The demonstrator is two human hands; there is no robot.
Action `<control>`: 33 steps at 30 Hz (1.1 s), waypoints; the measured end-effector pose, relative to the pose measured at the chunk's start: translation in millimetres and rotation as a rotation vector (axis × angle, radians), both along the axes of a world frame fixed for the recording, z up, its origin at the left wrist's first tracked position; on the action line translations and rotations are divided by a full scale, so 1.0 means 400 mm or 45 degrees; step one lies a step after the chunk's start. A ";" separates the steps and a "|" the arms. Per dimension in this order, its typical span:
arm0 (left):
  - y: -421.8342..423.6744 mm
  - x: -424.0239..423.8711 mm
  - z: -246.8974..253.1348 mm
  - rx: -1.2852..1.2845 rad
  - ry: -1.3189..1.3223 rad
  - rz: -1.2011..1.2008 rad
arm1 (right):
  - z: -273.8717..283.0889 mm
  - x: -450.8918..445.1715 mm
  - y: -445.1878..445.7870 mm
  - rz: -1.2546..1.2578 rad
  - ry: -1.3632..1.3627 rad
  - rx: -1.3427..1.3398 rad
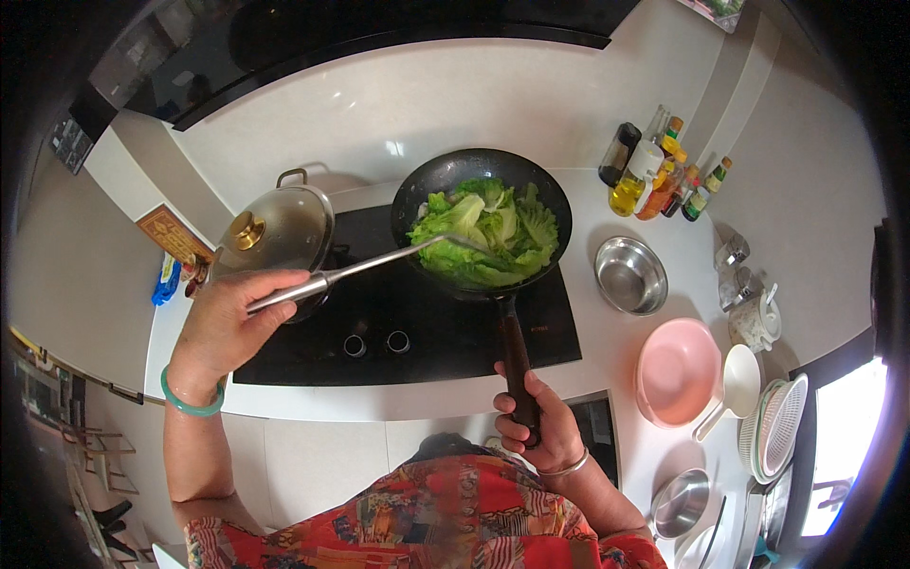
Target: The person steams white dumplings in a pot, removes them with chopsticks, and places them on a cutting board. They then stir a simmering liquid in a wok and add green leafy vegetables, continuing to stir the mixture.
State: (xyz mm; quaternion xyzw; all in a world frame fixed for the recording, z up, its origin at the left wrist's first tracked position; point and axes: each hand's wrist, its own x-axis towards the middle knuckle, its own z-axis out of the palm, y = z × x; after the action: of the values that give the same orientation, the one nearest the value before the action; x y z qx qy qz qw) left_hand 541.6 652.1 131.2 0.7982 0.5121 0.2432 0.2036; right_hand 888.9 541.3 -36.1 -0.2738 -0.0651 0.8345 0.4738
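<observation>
My left hand (231, 320) grips the steel handle of a long cooking spatula (377, 262), whose head rests among green lettuce leaves (490, 227) in a black wok (551, 167). The leaves fill much of the wok, and their edges hide part of the spatula's head. My right hand (537, 423) is closed around the wok's dark brown handle (517, 355), near its end. The wok sits over the right side of a black glass cooktop (455, 341) with two round knobs at the front.
A lidded steel pot (281, 220) stands at the cooktop's left. Oil and sauce bottles (661, 178) are grouped at the back right. Along the right counter are a steel bowl (630, 276), a pink basin (677, 373), a white scoop (739, 384), plastic strainers (782, 427) and another steel bowl (680, 503).
</observation>
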 end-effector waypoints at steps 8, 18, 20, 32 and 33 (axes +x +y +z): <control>0.090 0.004 -0.109 0.015 -0.268 0.062 | 0.000 -0.002 0.002 0.011 -0.003 0.005; -0.021 0.057 -0.078 0.068 0.103 0.011 | -0.005 0.005 -0.002 -0.006 0.000 0.003; -0.072 0.047 -0.054 0.155 0.192 -0.006 | -0.004 0.003 0.000 -0.002 0.005 0.009; -0.127 0.011 0.016 0.228 0.324 0.087 | -0.002 0.004 -0.001 0.027 -0.023 0.013; -0.117 0.017 0.005 0.202 0.347 0.082 | -0.002 0.004 0.000 0.028 -0.027 0.015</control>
State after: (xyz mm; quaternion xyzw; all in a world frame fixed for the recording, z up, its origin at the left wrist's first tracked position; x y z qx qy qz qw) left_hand 548.5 605.3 133.2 0.8207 0.5394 0.1787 0.0604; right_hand 890.5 541.3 -36.9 -0.2790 -0.0778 0.8364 0.4654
